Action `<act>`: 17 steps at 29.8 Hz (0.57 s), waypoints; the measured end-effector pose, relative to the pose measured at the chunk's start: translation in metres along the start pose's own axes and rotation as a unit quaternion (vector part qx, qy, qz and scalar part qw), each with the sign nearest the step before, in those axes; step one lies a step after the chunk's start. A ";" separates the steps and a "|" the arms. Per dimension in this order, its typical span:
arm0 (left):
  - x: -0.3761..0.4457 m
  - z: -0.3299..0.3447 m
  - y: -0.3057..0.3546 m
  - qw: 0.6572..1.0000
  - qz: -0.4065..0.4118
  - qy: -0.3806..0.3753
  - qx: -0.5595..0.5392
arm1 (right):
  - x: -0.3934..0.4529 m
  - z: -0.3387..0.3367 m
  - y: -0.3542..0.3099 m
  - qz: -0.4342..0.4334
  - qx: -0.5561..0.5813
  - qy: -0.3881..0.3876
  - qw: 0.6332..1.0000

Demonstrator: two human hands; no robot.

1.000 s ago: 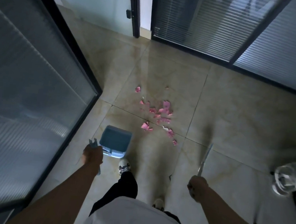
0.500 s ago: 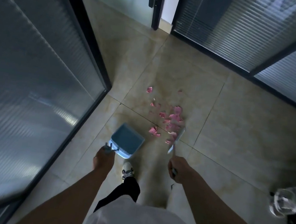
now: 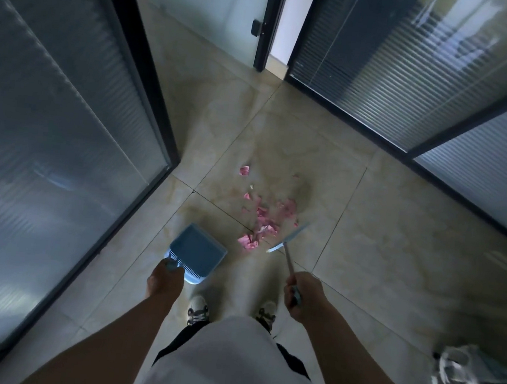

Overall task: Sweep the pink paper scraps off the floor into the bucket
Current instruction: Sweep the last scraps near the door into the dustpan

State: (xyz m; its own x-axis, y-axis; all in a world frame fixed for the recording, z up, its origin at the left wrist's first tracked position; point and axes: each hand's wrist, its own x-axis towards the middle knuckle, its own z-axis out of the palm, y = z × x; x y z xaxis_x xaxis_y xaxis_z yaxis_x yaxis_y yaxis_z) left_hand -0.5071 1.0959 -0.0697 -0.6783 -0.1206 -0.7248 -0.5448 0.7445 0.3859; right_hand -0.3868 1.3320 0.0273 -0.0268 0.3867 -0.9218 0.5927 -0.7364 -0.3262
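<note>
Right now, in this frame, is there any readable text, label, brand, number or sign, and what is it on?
None can be read.
Dustpan: plain blue, no label visible.
Broom: no marking visible.
Pink scraps: no print can be made out.
Shoes: dark pattern, too blurred to read.
Door fitting: no legible marking.
Glass walls: no signs.

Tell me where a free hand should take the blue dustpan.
Grip the dustpan by the upright handle at its near, comb-toothed back edge, coming from above and behind, as the left hand does now. Its open mouth faces away toward the pink scraps, so probably a grip there would block the sweep.
</note>
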 end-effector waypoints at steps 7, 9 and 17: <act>-0.009 0.009 0.017 0.999 -0.010 0.039 0.021 | 0.030 -0.038 -0.074 -0.034 -0.045 0.021 0.998; -0.011 0.017 0.021 0.998 -0.027 0.056 0.015 | 0.049 -0.046 -0.102 -0.042 -0.064 0.017 0.997; -0.044 0.066 0.055 0.984 -0.113 0.126 -0.056 | 0.148 -0.062 -0.225 -0.106 -0.222 -0.018 0.969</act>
State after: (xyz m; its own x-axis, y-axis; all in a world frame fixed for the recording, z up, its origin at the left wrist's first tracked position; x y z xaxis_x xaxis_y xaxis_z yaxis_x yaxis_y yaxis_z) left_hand -0.4749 1.1854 -0.0543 -0.6261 -0.4445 -0.6407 -0.7374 0.6045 0.3012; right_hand -0.4741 1.5897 -0.0231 -0.2088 0.4776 -0.8534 0.8587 -0.3281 -0.3937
